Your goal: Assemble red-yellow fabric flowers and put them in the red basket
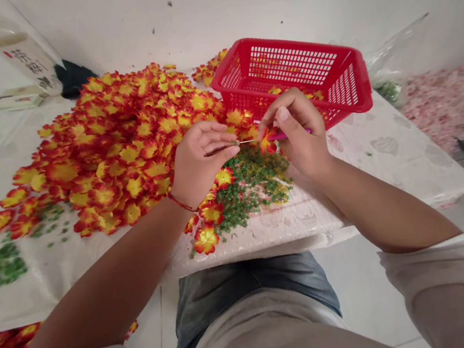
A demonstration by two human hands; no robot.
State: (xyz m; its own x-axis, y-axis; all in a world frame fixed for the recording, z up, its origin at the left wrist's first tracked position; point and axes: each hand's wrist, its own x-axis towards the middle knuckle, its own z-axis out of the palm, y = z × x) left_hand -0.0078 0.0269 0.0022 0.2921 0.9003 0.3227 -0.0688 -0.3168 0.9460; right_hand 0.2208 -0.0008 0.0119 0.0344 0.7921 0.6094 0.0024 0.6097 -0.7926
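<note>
My left hand [201,158] is closed in a pinch on the near end of a thin needle-like pin [248,141]. My right hand [298,132] is closed around a pink-handled tool [293,133] with an orange-and-yellow fabric flower petal [268,144] threaded at its tip. Both hands hover over a heap of small green pieces [253,185] on the white table [386,156]. A large pile of orange-and-yellow fabric flowers [118,144] spreads to the left of my hands.
A red plastic basket [299,73] stands behind my right hand with a few flowers inside. A clear bottle [19,51] stands at the far left. Pink flowers [443,101] in plastic lie at the right. Scattered green bits [4,266] lie near the left edge.
</note>
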